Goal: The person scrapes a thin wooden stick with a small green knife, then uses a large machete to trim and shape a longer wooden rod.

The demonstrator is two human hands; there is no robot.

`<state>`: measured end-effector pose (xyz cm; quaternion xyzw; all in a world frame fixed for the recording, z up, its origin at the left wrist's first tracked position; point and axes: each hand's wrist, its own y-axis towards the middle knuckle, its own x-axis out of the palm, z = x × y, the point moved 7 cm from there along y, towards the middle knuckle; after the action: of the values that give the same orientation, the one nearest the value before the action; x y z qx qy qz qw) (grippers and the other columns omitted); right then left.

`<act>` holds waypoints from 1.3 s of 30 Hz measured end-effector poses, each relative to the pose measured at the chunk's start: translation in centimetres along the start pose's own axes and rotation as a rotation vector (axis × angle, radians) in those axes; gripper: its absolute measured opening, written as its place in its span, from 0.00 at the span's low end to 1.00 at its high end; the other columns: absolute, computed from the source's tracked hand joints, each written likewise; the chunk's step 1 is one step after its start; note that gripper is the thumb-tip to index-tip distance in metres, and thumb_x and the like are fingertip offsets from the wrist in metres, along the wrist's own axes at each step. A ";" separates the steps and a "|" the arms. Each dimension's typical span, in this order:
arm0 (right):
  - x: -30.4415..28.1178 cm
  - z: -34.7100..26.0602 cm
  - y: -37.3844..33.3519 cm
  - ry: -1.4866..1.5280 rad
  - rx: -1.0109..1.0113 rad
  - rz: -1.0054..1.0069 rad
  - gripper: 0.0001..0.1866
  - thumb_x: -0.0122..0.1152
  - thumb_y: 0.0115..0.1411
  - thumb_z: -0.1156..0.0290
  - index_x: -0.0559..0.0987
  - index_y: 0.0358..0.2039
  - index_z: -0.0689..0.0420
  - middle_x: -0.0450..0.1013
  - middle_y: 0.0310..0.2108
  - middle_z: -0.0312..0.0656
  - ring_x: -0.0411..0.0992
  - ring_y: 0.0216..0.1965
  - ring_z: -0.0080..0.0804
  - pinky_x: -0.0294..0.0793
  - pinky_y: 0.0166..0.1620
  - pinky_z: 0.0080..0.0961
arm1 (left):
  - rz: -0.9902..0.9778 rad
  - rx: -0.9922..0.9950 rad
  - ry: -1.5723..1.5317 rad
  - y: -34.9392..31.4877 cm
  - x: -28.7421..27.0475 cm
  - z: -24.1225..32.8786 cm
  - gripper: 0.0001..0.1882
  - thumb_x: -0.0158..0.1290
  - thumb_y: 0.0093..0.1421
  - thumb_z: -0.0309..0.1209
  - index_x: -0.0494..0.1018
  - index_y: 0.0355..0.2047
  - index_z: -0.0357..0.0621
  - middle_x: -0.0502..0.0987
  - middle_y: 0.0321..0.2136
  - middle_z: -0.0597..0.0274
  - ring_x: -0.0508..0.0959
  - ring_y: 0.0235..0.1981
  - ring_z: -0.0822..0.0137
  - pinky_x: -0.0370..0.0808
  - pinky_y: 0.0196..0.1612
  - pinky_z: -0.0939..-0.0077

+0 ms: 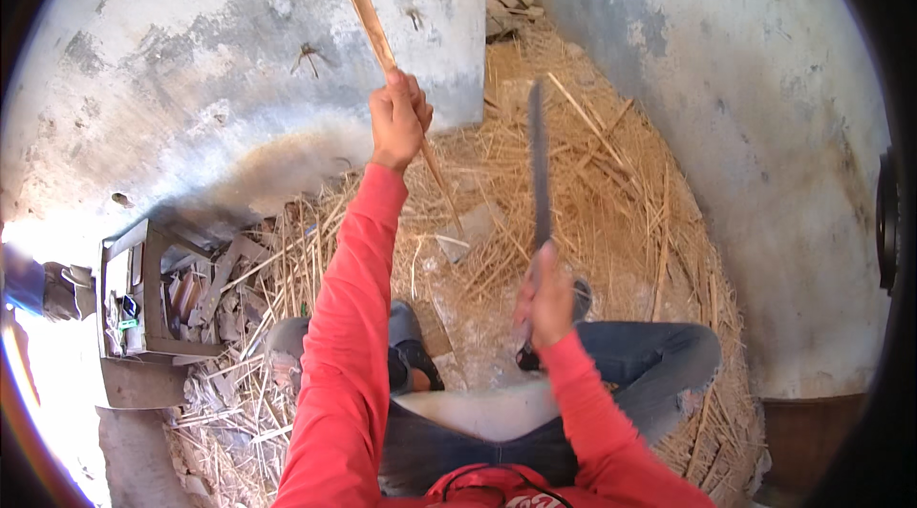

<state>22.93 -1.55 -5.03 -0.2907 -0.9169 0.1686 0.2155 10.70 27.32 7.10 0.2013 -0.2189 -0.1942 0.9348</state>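
My left hand [397, 122] is closed round a long pale split stick [363, 7], perhaps bamboo. The stick slants from the top of the view down past my wrist, its thin lower end near the littered floor. Lower and to the right, my right hand [549, 303] grips a machete [541, 164] with its long dark blade pointing up and away from me. Motion smears the blade and this hand slightly. A gap separates blade and stick. Between my bent legs, in blue jeans [621, 355], is a pale smooth surface [478, 412].
Straw-like splinters and shavings [611, 222] cover the floor ahead and to both sides. Worn grey-white walls [239, 40] rise in front and at right. On the left stands a wooden frame [148, 288] beside broken scraps [224, 288], near a bright opening.
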 end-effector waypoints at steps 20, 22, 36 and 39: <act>5.3 -8.2 -0.6 0.122 -0.495 -0.174 0.28 0.46 0.71 0.44 0.64 0.23 0.56 0.61 0.14 0.34 0.61 0.12 0.21 0.61 0.14 0.24 | -0.011 -0.018 0.043 -0.2 1.0 0.0 0.30 0.37 0.72 0.57 0.51 0.18 0.52 0.49 0.14 0.75 0.50 0.12 0.79 0.48 0.15 0.80; 4.7 -6.0 0.8 0.181 -0.789 -0.200 0.29 0.46 0.70 0.44 0.63 0.22 0.56 0.61 0.14 0.34 0.62 0.12 0.23 0.61 0.16 0.24 | -0.026 -0.005 0.038 0.1 1.4 0.2 0.31 0.36 0.71 0.58 0.51 0.18 0.52 0.49 0.13 0.75 0.49 0.12 0.79 0.48 0.15 0.80; 4.7 0.9 4.7 -0.018 -0.419 -0.091 0.26 0.47 0.70 0.44 0.64 0.27 0.53 0.60 0.16 0.33 0.63 0.13 0.23 0.63 0.17 0.26 | -0.032 0.016 0.022 -0.5 -0.4 0.9 0.32 0.37 0.71 0.58 0.51 0.17 0.51 0.50 0.11 0.75 0.51 0.11 0.79 0.48 0.14 0.78; 1.5 8.8 5.3 0.046 -0.660 -0.111 0.24 0.47 0.71 0.52 0.71 0.24 0.57 0.65 0.17 0.38 0.66 0.16 0.28 0.63 0.20 0.30 | -0.043 0.016 0.008 -0.1 0.9 0.6 0.32 0.37 0.71 0.58 0.51 0.17 0.50 0.50 0.12 0.75 0.51 0.11 0.79 0.48 0.14 0.78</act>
<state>19.93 1.90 -14.33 -0.2982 -0.9314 -0.1557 0.1392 11.11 26.63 7.81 0.2141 -0.2123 -0.2118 0.9296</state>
